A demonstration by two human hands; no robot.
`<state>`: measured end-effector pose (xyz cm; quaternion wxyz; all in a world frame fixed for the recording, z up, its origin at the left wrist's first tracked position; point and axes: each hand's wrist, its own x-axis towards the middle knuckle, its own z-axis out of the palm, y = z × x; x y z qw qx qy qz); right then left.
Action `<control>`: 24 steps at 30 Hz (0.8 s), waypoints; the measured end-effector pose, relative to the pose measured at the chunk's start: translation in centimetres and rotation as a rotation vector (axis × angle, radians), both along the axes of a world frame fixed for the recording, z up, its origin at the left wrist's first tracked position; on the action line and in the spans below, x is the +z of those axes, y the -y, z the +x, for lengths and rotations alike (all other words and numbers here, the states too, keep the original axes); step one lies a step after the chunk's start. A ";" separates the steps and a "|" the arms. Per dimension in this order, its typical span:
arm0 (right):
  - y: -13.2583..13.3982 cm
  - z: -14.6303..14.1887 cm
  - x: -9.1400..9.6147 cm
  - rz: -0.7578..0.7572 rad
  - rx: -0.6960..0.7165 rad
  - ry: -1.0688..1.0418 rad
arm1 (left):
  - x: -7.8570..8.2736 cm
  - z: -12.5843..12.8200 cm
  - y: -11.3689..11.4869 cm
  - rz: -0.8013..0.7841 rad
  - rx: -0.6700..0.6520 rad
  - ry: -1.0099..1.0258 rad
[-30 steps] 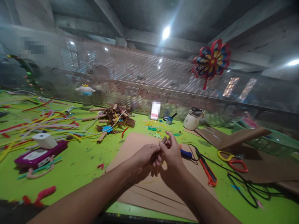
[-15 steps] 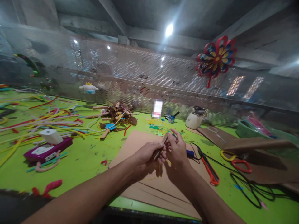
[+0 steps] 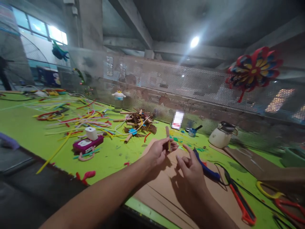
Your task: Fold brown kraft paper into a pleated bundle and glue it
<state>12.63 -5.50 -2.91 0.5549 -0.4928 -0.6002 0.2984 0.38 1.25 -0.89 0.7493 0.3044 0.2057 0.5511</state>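
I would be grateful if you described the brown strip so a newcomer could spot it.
On the green table lies a tan sheet. Over it, the left hand holds the brown strip, which sticks up above the hand. Unlike the brown pieces heaped to the left, it is held.

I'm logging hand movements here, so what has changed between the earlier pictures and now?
The right hand has let go of the brown strip and drawn apart to the right. The left hand alone holds it, upright. The camera has turned left. The cardboard, purple block and orange-handled knife stayed put on the table.
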 end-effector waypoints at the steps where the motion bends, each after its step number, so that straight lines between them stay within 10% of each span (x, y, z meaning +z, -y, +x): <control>1: 0.3 -0.1 0.1 0.021 0.001 0.038 | 0.0 -0.1 -0.1 -0.001 0.002 0.005; 10: 1.9 -1.3 0.0 0.039 0.069 0.311 | 0.8 -0.1 0.3 0.007 0.017 -0.022; 24: 2.0 -2.4 -1.5 -0.084 0.065 0.094 | 0.5 0.2 0.3 0.090 0.008 0.016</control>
